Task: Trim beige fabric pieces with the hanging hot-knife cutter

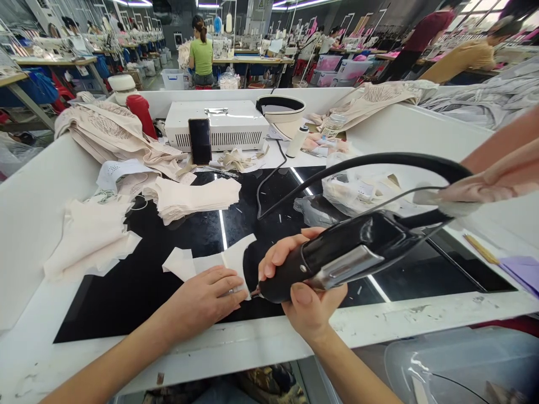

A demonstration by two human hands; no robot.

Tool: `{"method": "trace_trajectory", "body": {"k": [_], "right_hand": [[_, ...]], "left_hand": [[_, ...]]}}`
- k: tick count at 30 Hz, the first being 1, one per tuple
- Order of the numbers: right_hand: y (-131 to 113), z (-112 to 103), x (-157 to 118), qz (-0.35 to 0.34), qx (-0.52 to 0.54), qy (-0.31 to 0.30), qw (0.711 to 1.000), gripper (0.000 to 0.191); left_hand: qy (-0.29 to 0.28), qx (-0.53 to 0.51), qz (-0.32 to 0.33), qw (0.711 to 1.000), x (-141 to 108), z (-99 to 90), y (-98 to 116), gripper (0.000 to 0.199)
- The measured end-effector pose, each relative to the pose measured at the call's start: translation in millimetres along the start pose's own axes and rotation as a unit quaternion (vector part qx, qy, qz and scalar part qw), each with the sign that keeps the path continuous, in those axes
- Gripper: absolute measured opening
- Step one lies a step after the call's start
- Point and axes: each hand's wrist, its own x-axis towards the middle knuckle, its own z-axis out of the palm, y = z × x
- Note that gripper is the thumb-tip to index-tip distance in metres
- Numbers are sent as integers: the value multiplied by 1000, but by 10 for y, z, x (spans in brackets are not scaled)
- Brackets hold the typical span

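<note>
Diagonally, the tool (332,247) points leftward; right hand (310,310) grips it, left hand (208,296) holds fabric (236,257).

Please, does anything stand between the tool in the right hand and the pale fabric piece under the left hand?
Nothing visible does. The tip of the black tool in the right hand is at the edge of the pale fabric piece, beside the left hand; contact is unclear.

"What stands along the table's (379,325) far edge?"
"A red flask (142,115) by the left corner, then a visor (286,122) right of the middle, with a bottle (297,142) just beside it. A phone (200,142), upright, between."
"Beyond that edge?"
"A person in green (202,59)."
"Near edge?"
"A purple sheet (521,271), toward its right end."
</note>
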Motion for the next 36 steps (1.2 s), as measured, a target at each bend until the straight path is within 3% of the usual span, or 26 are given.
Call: {"method": "trace_trajectory", "body": {"k": [22, 30, 36], "right_hand": [[23, 5, -31, -9, 39, -14, 999, 43], [-20, -5, -91, -11, 8, -27, 1000, 43], [-100, 48, -174, -3, 8, -26, 1000, 43]], "left_hand": [[3, -5, 5, 1000, 5, 9, 1, 19], [2, -41, -29, 999, -28, -83, -26, 29], [-29, -28, 10, 999, -93, -85, -39, 27]]}}
